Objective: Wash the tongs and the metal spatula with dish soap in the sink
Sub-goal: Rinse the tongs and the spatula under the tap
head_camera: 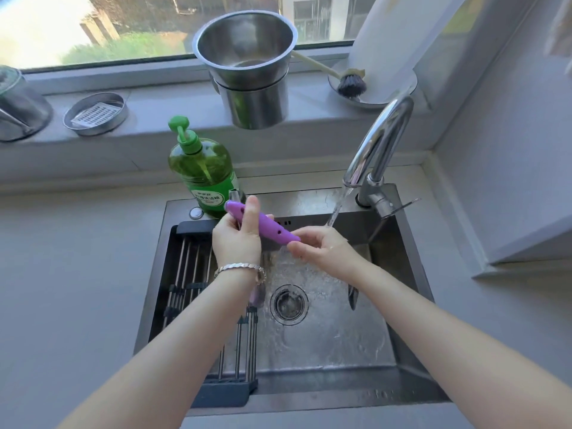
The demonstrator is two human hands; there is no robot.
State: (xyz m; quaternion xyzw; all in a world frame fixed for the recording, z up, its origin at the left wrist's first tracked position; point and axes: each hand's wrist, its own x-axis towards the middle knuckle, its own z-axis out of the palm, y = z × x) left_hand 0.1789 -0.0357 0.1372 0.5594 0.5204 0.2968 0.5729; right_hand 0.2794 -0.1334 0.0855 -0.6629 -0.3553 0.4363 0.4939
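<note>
Over the steel sink I hold a utensil by its purple handle, which has small holes and a metal end near the soap bottle. My left hand is wrapped around the handle's upper part. My right hand pinches its lower end, under the water running from the tap. A dark metal tip shows under my right forearm. Another purple piece lies below my left wrist; I cannot tell which utensil is which. The green dish soap pump bottle stands on the sink's back left corner.
A black roll-up drying rack covers the sink's left side. The drain is in the middle. On the window ledge stand stacked steel pots, a round tin with a grater and a dish brush. Grey counter surrounds the sink.
</note>
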